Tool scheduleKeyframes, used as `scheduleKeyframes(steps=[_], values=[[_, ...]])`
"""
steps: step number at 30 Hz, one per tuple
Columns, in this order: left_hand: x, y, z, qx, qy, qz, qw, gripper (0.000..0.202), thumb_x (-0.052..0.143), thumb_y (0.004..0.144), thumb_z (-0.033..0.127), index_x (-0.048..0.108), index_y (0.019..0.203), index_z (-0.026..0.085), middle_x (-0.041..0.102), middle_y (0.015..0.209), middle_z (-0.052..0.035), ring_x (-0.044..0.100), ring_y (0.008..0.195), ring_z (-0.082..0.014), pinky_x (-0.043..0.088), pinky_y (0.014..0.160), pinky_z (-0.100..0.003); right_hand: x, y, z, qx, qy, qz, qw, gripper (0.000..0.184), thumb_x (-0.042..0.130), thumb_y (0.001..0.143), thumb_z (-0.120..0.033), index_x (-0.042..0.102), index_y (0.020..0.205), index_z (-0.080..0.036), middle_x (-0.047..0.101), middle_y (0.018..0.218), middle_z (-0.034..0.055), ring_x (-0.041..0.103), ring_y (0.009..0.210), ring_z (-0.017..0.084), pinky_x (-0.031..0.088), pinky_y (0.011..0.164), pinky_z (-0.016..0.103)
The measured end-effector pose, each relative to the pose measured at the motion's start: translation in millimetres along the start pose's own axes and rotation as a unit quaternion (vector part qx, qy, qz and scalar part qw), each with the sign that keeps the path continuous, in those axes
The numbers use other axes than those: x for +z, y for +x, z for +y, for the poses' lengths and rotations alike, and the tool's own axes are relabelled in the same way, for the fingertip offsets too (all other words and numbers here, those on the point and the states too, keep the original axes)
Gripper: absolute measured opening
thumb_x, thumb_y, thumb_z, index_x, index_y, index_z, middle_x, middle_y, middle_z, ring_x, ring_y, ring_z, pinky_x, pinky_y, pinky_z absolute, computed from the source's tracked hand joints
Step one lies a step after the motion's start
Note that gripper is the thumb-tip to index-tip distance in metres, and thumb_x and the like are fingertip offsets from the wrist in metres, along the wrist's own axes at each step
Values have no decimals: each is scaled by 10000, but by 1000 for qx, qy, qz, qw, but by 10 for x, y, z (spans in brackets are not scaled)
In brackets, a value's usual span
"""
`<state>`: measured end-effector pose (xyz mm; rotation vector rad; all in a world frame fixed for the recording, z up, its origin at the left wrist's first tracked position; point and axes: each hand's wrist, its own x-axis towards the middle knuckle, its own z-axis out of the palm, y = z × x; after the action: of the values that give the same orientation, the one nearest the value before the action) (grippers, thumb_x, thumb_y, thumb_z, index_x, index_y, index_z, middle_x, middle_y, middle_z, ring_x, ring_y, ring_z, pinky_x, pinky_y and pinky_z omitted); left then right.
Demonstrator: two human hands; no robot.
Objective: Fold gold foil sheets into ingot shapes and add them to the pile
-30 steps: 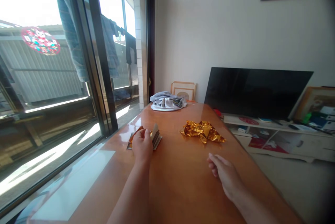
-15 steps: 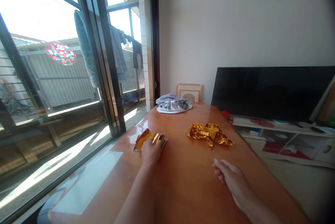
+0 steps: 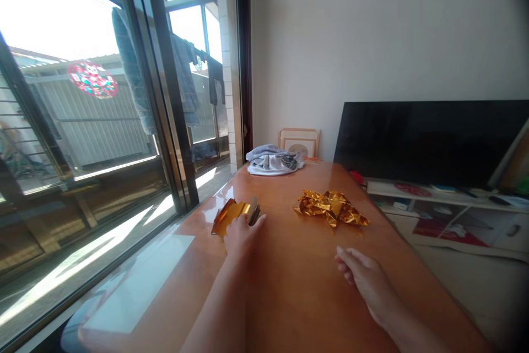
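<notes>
Nearest to the camera, on the polished wooden table point(image 3: 289, 292), the two bare forearms come from below. The left hand point(image 3: 243, 236), at about 11 o'clock, is narrow and curved over a folded gold foil sheet point(image 3: 228, 216), and it seems to hold this sheet against the table, maybe so the thin foil does not slide. A silver-coloured edge of the foil stands up beside the fingers. The right hand point(image 3: 364, 282), at about 1 o'clock, holds nothing; its fingers are loose and almost straight, and I cannot tell if it touches the wood. Farther, at about 12 to 1 o'clock, lies a crumpled pile of gold foil point(image 3: 330, 208), well apart from both hands. Behind it, at 12 o'clock, a bundled grey-white cloth point(image 3: 273, 162) lies at the table's far end, with a wooden picture frame point(image 3: 300, 142) leaning behind. At 2 o'clock stands a dark flat-screen TV point(image 3: 430, 144). At 10 o'clock, hanging clothes point(image 3: 133, 72) show behind the window glass.
</notes>
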<state>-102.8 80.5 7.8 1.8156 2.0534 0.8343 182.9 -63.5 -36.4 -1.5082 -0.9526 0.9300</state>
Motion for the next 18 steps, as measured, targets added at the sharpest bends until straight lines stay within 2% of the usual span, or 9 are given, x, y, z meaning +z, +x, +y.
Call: scheduleKeyframes(steps=[2,6,11,13,15,18], values=[[28,-10,-3,4,49,-1,999,530,565,816,665,662,1136,254,679,1195,-111,618,1107,-340,490,846,-407,26,-1,4,-14,-28,-6,999,485,559,896,-621,669,869,-149,581,710,6,487,638,133,388,586,250],[67,-25,-20,9,96,-1,995,334,545,879,435,636,1138,245,664,1226,-110,603,1135,-319,484,884,-413,139,-33,-37,-52,-95,-21,994,438,508,925,-563,637,804,-163,566,685,-7,507,648,140,398,614,252],[63,-36,13,2,110,-9,994,283,521,872,307,630,1122,235,654,1247,-119,590,1156,-336,473,914,-451,384,-104,-249,-92,-148,-82,981,323,537,912,-430,566,703,-186,543,635,-28,478,595,123,346,551,239],[69,-42,42,0,117,-13,993,288,526,865,304,627,1124,228,643,1270,-130,570,1187,-347,460,937,-469,523,-92,-359,-79,-145,-111,980,260,577,884,-361,576,697,-180,565,640,-25,494,593,116,343,542,228],[86,-53,71,0,124,-15,992,299,522,863,293,621,1135,219,631,1292,-140,551,1213,-353,444,959,-482,686,-30,-458,-7,-112,-141,984,215,595,874,-307,586,708,-171,600,665,-14,507,592,106,348,524,213],[110,-72,104,3,131,-15,991,303,493,869,263,614,1141,208,624,1299,-148,540,1221,-358,436,958,-493,963,146,-556,46,-103,-143,983,174,548,916,-277,618,808,-160,631,716,0,530,575,101,343,476,201]])
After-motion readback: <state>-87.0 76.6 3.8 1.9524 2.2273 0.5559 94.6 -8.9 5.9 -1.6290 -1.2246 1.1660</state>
